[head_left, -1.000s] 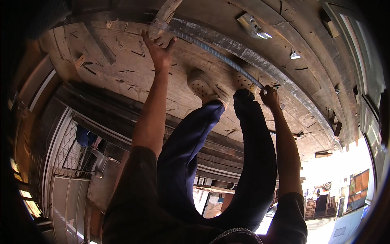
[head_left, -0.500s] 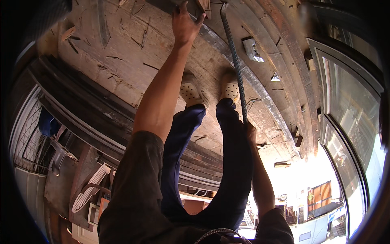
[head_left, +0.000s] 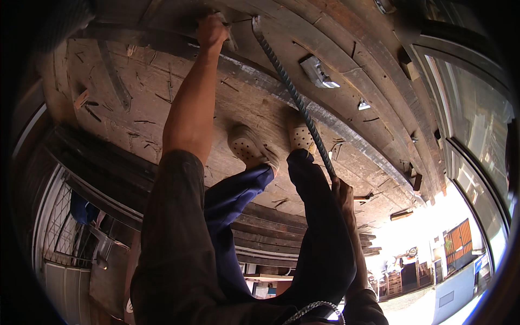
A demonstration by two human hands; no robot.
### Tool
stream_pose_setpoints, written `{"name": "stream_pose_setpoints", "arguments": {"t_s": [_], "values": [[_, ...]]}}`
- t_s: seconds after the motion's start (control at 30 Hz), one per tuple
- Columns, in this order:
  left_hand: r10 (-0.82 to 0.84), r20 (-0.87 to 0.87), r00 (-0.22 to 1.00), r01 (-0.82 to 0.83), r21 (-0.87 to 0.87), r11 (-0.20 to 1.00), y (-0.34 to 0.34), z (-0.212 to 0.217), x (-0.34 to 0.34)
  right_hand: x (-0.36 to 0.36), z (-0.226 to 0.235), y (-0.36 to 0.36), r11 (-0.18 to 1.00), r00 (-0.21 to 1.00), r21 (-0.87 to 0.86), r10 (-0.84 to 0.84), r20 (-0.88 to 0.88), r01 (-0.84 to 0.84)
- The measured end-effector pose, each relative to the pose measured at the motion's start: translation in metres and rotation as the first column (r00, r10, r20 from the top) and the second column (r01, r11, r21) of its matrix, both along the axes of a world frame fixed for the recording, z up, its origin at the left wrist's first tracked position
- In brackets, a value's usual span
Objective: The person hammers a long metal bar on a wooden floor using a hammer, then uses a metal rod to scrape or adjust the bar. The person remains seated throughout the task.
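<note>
Below you the wooden plank floor fills most of the frame, its worn boards curving from the upper left across to the right edge, strewn with splinters and wood chips. Your own body comes next: dark grey shorts at lower centre-left, blue trousers down the middle, and two pale perforated clogs planted on the boards at centre. A long ribbed steel bar runs diagonally from the top centre of the frame down to the centre-right, passing just beside your right clog. Your left arm stretches up the frame, and your left hand sits at the top centre, fingers curled shut on something at the edge of a plank, close to the bar's upper end; what it grips you cannot tell from here. Your right hand is at centre-right beside your right leg, closed around the lower end of the bar. At the lower left a metal grille gate stands past the floor's edge. At the lower right a bright sunlit street with small buildings shows. A small grey metal bracket lies on the boards at upper right of centre, near the bar but apart from it.
</note>
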State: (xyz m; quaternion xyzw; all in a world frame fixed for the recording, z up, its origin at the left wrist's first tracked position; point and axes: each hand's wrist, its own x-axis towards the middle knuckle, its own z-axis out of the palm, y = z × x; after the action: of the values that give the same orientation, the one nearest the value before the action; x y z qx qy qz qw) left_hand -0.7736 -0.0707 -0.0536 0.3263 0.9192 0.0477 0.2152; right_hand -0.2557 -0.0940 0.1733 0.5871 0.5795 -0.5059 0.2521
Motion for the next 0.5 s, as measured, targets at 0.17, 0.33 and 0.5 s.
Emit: {"name": "stream_pose_setpoints", "arguments": {"t_s": [0.17,0.33,0.5], "values": [[0.266,0.029,0.964,-0.261,0.321,0.91,0.019,0.083,0.053,0.008,0.077,0.004,0.953,0.976,0.217,0.218,0.003,-0.213],[0.554,0.385,0.738,-0.662,0.57,0.487,-0.038,0.204,0.041,-0.014,0.215,-0.006,0.99,0.961,-0.025,0.139,0.239,-0.137],[0.656,0.644,0.393,-0.917,0.325,0.231,-0.159,0.279,0.078,-0.015,0.292,-0.044,0.921,0.9,0.015,0.377,0.217,-0.39]]}}
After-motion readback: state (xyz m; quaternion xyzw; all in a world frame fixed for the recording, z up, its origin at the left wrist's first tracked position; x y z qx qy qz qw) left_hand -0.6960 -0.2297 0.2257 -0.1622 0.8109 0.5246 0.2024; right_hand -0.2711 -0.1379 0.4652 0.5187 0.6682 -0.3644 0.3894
